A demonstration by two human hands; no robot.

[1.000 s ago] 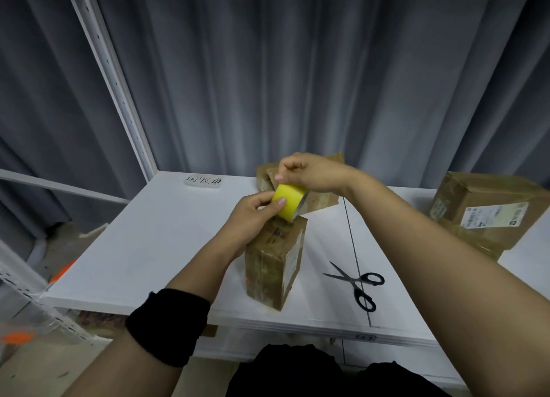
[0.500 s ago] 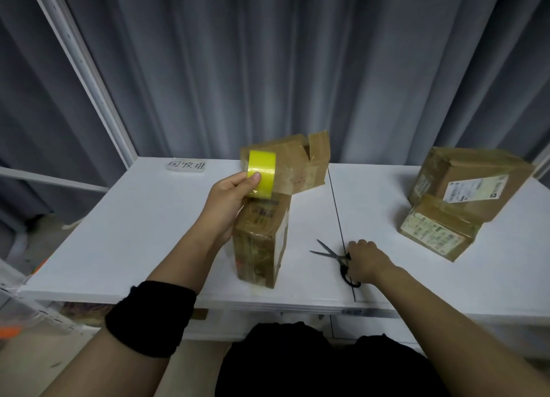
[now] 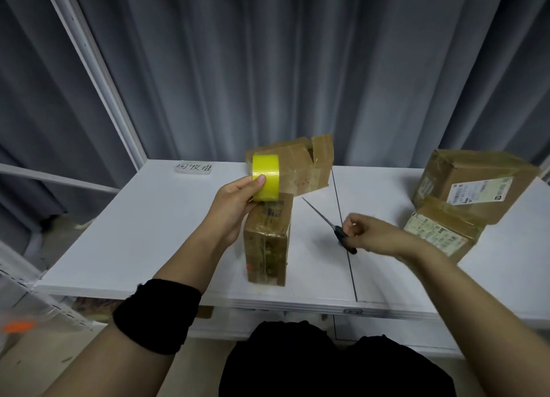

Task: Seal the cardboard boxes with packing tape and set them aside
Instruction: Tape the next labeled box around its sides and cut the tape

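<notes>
Change: right grip (image 3: 369, 233) has left the tape, dropped to the surface (image 3: 134, 233) and picked up the scissors (image 3: 330, 222). They're now off the surface, fingers curled round the handles, blades together, tip pointing up-left toward the box (image 3: 266, 239).

Left grip (image 3: 235, 200) hasn't moved - thumb and fingers pinch the yellow tape (image 3: 265, 178) right at the box's top edge. Can't tell whether a strip runs from roll to box; too thin to see.

Reading: tape is laid, the cut comes next. This box isn't sealed yet or set aside.

Room:
- Box stands on end, tall and narrow, near the front edge of the surface - a sideways pull on the tape could tip it.
- Back box (image 3: 293, 164) sits just behind the roll, with one flap up.
- Clear path between scissors and roll, over bare surface.
- Two stacked boxes (image 3: 473, 185) far right, apart from the right grip.
- Wide open surface left of the box, up to the label (image 3: 193, 167).
</notes>
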